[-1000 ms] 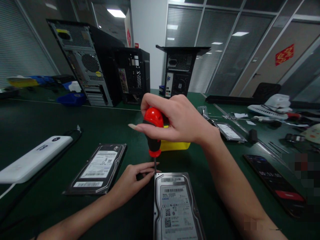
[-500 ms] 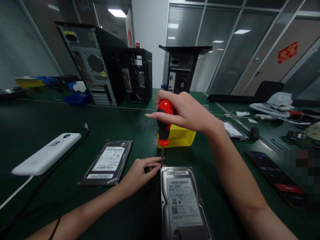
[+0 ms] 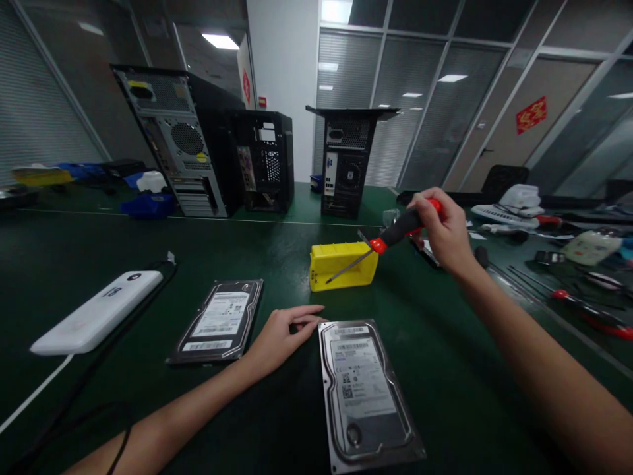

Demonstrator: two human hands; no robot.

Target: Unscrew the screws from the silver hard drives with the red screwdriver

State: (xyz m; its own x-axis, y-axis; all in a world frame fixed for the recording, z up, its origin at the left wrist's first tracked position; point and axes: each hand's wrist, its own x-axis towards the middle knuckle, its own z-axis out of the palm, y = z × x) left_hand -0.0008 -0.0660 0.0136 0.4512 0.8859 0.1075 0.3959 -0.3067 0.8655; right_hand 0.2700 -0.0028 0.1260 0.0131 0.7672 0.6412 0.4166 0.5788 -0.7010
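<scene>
The right hand (image 3: 445, 231) has lifted away to the right since the earlier frames: it then held the screwdriver (image 3: 390, 239) upright with the tip at the far left corner of the near hard drive (image 3: 363, 389); the tool is now raised clear of that drive and tilted, shaft pointing down and left across the front of the yellow bin (image 3: 343, 264).

The right arm extends forward and right, fingers closed around the red-and-black handle. The left forearm lies across the green table (image 3: 99, 396). The left hand (image 3: 281, 333) rests flat and loosely open, holding nothing, fingertips touching the far left corner of the near hard drive as before.

A second hard drive (image 3: 218, 321) lies just left of the left hand. The contents of the yellow bin cannot be determined.
</scene>
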